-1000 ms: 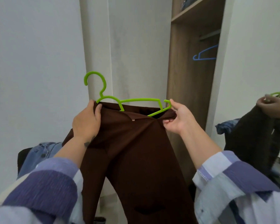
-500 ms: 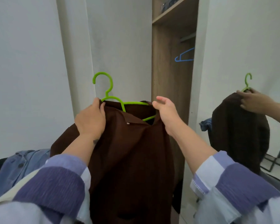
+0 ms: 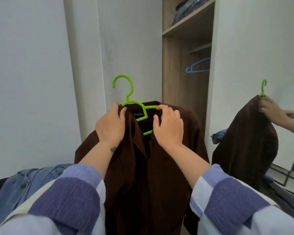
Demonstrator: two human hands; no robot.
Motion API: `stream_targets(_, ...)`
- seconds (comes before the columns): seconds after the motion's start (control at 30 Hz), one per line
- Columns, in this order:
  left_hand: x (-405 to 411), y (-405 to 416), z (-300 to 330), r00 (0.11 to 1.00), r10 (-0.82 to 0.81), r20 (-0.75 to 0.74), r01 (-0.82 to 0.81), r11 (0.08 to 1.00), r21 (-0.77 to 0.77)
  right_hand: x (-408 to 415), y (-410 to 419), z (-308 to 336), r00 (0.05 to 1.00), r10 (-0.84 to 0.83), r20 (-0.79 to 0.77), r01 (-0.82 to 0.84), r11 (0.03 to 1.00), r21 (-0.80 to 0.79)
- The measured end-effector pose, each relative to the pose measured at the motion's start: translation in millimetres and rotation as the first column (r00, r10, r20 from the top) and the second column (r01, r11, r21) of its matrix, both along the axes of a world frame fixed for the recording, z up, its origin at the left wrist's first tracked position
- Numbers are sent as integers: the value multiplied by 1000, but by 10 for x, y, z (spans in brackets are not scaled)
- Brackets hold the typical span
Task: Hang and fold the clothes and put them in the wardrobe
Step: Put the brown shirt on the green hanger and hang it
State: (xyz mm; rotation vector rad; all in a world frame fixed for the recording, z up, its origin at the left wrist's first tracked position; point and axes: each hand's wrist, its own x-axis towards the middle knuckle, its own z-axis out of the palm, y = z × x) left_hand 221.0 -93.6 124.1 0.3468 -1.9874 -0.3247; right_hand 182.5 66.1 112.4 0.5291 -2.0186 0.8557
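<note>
A dark brown shirt point(image 3: 143, 175) hangs on a bright green hanger point(image 3: 127, 97) in front of me. My left hand point(image 3: 110, 126) grips the shirt's left shoulder together with the hanger arm. My right hand point(image 3: 168, 128) holds the collar and the right side of the hanger, fingers curled over the fabric. The hanger's hook stands free above the collar. The open wardrobe point(image 3: 180, 82) is just behind, to the right.
A blue hanger point(image 3: 196, 67) hangs on the wardrobe rail. Folded clothes point(image 3: 185, 12) lie on the upper shelf. A mirrored door point(image 3: 255, 65) at right reflects the shirt and a hand. A denim garment point(image 3: 24, 187) lies at lower left.
The shirt's right shoulder has gone over the hanger. My right hand moved from the hanger's right tip in to the collar. The view shifted toward the wardrobe.
</note>
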Motion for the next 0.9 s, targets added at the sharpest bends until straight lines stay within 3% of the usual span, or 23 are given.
stream_targets(0.07,-23,-26,-18,999,-51,7,51,999,-13,-52,-61,133,996,-35,-85,41,997,60)
stream_targets(0.27,-127,-50,-96,980,-195,37,197,979,-57,-168,-277,279,991,-40,-125,74,955,287)
stream_targets(0.4,-164,-144,-85,942,-332,44,333,943,-22,-216,-287,258,990,-20,-140,62,951,304)
stream_targets(0.57,-241,-368,22,965,-171,198,174,985,-1,-302,-114,283,998,-63,-28,68,963,262)
stream_targets(0.77,-425,-609,27,915,-204,348,209,978,23,-295,61,217,996,-16,88,-2,979,202)
stream_targets(0.9,-488,-663,-30,905,-208,371,216,976,19,-307,94,213,990,-75,122,43,967,251)
